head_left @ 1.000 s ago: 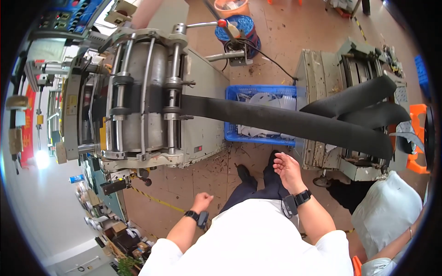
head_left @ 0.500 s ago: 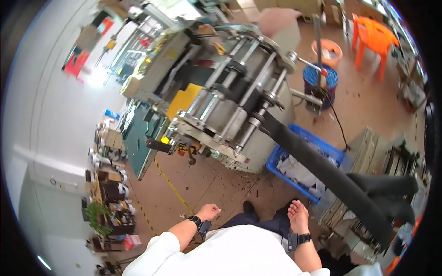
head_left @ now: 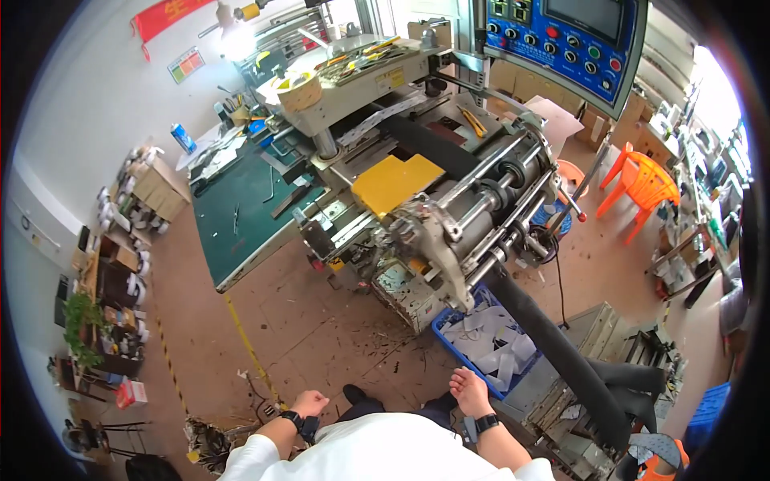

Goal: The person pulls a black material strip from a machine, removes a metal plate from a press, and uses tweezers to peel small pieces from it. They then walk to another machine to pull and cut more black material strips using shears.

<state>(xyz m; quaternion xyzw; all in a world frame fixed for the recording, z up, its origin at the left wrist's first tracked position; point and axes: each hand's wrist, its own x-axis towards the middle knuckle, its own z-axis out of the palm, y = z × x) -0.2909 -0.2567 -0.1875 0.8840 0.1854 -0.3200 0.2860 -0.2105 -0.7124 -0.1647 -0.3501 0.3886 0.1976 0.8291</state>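
My left hand hangs in the air at the left of my body, its fingers loosely curled together with nothing showing in them. On the other side, my right hand is raised with half-bent fingers a little apart, holding nothing. Both hands are clear of the machine. In front of me stands a roller machine with metal rods and black wheels. A wide black strip runs from its rollers down to the lower right. Nearest my right hand is a blue crate filled with white scraps.
A green-topped table with small tools adjoins the machine's left. A yellow sheet lies near the rollers. At upper right hangs a blue control panel; an orange chair stands beyond. Wooden boards sit right of the crate.
My view has tilted up and swung, bringing the control panel and the machine's top into sight. Both hands remain away from the machine, holding nothing visible.
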